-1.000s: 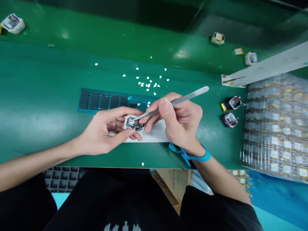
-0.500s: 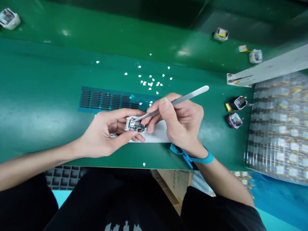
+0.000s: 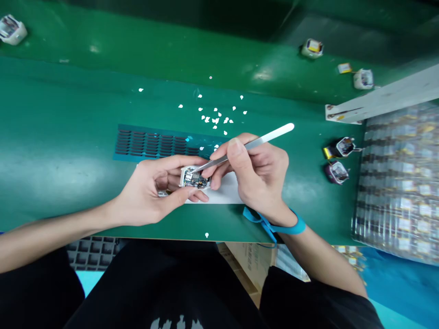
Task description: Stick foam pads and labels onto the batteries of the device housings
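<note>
My left hand (image 3: 151, 189) is closed round a small white electronic module (image 3: 192, 177) with an exposed circuit board, held just above the green table. My right hand (image 3: 259, 176) pinches metal tweezers (image 3: 254, 144); their tip rests on the module's board. A blue strap (image 3: 277, 224) circles my right wrist. Under both hands lies a white sheet (image 3: 226, 192). Just behind them a dark sticker sheet with rows of small black strips (image 3: 151, 142) lies flat on the table.
Several small white scraps (image 3: 216, 116) are scattered behind the hands. Two dark modules (image 3: 338, 160) sit to the right, beside a clear tray of many parts (image 3: 398, 183). More white modules (image 3: 363, 78) rest on the far belt, one module (image 3: 12, 28) at far left. The table's front edge (image 3: 171, 238) is close to my lap.
The tweezers' rear end has dipped slightly and the module shifted a little right in my left hand. Otherwise both hands stay in place.
</note>
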The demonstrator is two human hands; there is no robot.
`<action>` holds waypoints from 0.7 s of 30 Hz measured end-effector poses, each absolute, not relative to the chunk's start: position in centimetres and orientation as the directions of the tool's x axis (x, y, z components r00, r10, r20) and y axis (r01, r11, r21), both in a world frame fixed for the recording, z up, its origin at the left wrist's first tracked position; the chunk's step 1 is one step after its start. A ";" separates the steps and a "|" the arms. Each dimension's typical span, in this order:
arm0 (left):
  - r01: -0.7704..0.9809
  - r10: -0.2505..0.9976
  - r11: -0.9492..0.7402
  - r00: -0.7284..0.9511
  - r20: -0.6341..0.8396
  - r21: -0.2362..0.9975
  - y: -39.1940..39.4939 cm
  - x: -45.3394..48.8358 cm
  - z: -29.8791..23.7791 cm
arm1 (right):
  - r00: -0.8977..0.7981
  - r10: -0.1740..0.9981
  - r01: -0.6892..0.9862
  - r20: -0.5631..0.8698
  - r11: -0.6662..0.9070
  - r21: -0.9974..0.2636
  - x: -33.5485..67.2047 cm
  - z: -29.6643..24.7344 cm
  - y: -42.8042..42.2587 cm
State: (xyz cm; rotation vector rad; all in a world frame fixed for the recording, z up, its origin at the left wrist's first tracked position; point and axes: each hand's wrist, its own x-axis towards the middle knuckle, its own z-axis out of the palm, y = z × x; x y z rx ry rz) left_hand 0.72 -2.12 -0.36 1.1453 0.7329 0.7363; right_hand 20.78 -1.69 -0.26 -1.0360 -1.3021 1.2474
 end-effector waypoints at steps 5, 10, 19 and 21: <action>-0.112 0.815 0.242 0.563 -0.139 0.964 -2.0 0.7 -0.2 | -0.142 0.983 -0.080 0.113 0.103 -0.992 20.9 -0.3 -1.6; -0.078 0.813 0.222 0.565 -0.140 0.972 -2.0 0.6 -0.1 | -0.139 0.984 -0.044 0.110 0.105 -0.994 20.9 -0.4 -1.5; -0.047 0.807 0.202 0.573 -0.139 0.978 -2.1 0.5 -0.2 | -0.139 0.984 -0.031 0.112 0.109 -0.994 20.9 -0.4 -1.6; -0.042 0.807 0.207 0.572 -0.147 0.977 -2.1 0.5 -0.2 | -0.137 0.983 -0.033 0.123 0.120 -0.992 20.9 -0.4 -1.6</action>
